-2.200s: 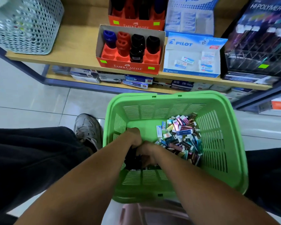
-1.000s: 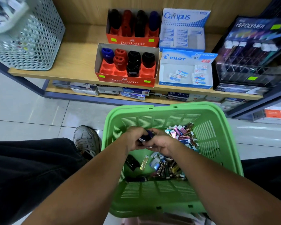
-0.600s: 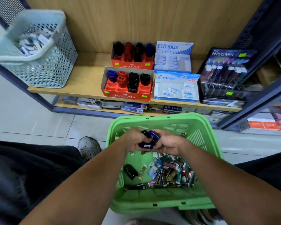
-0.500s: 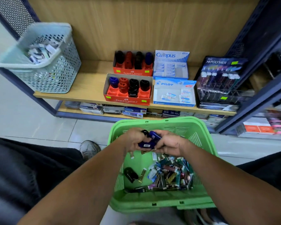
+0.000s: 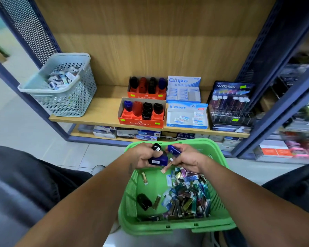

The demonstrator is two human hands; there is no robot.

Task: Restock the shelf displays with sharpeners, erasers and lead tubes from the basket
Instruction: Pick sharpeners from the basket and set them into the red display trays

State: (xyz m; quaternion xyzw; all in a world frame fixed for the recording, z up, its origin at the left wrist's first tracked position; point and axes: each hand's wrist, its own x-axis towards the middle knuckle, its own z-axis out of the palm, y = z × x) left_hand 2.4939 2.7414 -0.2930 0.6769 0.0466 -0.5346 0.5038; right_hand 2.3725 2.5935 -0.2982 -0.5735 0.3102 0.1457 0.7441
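On the shelf [image 5: 103, 111], Faber-Castell [image 5: 141, 114], Pilot [image 5: 186, 114], Campus [image 5: 184, 89] boxes

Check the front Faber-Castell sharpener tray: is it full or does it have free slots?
Partly filled. The front Faber-Castell tray shows bare orange slots along its front row; sharpeners stand mainly in the back.

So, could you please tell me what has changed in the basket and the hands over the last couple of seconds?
Both hands came up out of the green basket with sharpeners: the left hand now holds a black sharpener and a blue sharpener, the right hand another blue one. One black sharpener and the lead tubes remain in the basket; the shelf displays look unchanged.
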